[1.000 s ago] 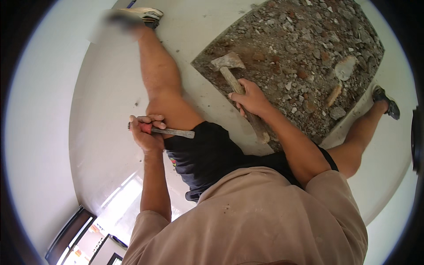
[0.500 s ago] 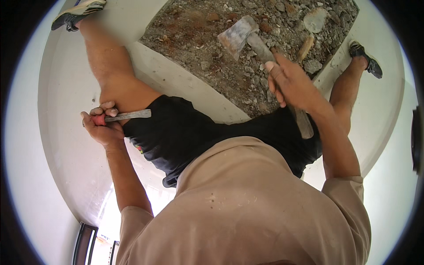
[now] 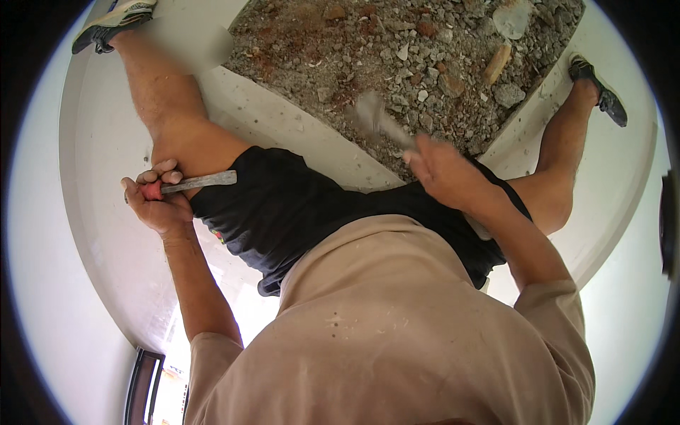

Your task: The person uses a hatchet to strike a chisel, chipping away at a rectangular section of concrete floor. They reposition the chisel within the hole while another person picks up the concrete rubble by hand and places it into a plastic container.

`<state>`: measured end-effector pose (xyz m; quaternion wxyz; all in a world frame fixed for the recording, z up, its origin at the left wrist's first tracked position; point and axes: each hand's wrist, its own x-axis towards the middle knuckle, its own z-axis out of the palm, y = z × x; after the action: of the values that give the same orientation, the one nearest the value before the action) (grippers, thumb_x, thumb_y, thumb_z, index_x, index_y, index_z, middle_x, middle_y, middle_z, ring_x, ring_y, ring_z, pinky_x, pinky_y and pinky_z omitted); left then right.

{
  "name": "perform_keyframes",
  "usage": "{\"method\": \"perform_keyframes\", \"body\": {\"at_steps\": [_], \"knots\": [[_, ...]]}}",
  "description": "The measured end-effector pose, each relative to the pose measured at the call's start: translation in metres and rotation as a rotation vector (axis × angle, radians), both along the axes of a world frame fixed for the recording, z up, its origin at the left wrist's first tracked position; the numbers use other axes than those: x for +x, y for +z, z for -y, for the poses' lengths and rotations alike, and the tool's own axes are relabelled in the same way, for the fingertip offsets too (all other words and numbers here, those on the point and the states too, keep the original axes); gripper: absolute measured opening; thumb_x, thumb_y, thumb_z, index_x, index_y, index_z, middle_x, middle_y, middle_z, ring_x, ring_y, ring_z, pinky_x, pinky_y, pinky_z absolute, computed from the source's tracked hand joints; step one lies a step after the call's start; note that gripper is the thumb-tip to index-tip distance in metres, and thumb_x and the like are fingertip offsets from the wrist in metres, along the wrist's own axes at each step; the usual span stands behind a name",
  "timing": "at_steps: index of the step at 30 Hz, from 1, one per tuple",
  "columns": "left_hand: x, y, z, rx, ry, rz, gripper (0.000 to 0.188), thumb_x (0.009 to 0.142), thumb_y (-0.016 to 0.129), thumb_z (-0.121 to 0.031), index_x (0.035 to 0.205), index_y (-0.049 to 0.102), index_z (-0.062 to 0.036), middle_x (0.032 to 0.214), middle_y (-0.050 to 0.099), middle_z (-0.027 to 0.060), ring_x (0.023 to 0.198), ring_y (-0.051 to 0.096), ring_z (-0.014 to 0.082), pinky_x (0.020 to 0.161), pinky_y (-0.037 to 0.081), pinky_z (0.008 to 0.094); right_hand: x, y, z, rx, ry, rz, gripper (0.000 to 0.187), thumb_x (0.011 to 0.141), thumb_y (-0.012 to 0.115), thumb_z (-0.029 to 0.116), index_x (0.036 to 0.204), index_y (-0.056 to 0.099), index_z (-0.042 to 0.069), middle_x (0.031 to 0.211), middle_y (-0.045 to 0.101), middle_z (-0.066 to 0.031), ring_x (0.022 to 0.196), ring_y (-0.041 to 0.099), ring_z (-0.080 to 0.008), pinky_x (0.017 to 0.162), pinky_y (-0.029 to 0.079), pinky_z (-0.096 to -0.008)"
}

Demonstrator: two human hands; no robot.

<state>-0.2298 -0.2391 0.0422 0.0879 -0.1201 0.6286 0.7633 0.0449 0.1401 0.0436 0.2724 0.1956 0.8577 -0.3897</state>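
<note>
My left hand (image 3: 164, 211), beside my left thigh, is closed round the red handle of a chisel (image 3: 202, 183). The chisel's flat, worn metal blade points right, over the leg of my black shorts. My right hand (image 3: 448, 176) grips the handle of a hatchet (image 3: 371, 117) above the near corner of a patch of broken rubble (image 3: 340, 74). Motion smears the hatchet's head, which hangs over the rubble. Most of its handle is hidden by my hand and forearm.
Pale floor tiles (image 3: 273, 117) border the rubble, with my legs spread to either side of it. Among the stones lie a yellowish broken piece (image 3: 498, 64) and a whitish, rounded piece (image 3: 512, 19). A dark frame (image 3: 145, 386) stands at the lower left.
My right hand has come nearer to me and slightly left, and the hatchet's head has dropped lower over the rubble. My left hand keeps hold of the chisel, nearly still.
</note>
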Motion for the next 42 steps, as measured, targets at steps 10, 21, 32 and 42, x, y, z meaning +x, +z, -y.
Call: {"method": "perform_keyframes", "body": {"at_steps": [10,21,32,42], "knots": [[-0.001,0.001,0.007,-0.003,0.028,0.015,0.054,0.106,0.040,-0.047,0.076,0.057,-0.0054,0.080,0.070,0.0287,0.059,0.062,0.0285,0.068,0.056,0.0381,-0.024,0.027,0.007,0.002,-0.087,-0.045,0.028,0.104,0.053,0.023,0.101,0.051,-0.005,0.074,0.062,-0.0324,0.074,0.063,-0.0539,0.068,0.048,-0.0576],[-0.004,0.002,0.003,-0.041,0.007,-0.005,0.054,0.105,0.040,-0.048,0.077,0.055,-0.0052,0.083,0.070,0.0291,0.063,0.062,0.0271,0.068,0.056,0.0370,-0.003,0.001,-0.001,0.028,0.033,0.047,0.031,0.104,0.053,0.024,0.099,0.050,-0.006,0.074,0.062,-0.0324,0.077,0.064,-0.0532,0.072,0.051,-0.0590],[-0.003,0.006,-0.005,-0.145,0.009,0.003,0.053,0.106,0.038,-0.046,0.079,0.055,-0.0047,0.080,0.070,0.0278,0.062,0.062,0.0274,0.069,0.057,0.0393,-0.003,0.004,-0.005,-0.017,0.020,-0.012,0.033,0.103,0.055,0.026,0.102,0.053,-0.007,0.075,0.063,-0.0319,0.080,0.064,-0.0537,0.072,0.051,-0.0571],[-0.004,0.008,-0.009,-0.075,0.021,-0.002,0.053,0.107,0.038,-0.044,0.078,0.056,-0.0040,0.079,0.070,0.0294,0.057,0.063,0.0294,0.068,0.057,0.0376,0.006,-0.009,-0.009,0.036,0.016,0.043,0.035,0.102,0.055,0.029,0.100,0.054,-0.006,0.073,0.064,-0.0293,0.076,0.065,-0.0529,0.069,0.053,-0.0567]]}}
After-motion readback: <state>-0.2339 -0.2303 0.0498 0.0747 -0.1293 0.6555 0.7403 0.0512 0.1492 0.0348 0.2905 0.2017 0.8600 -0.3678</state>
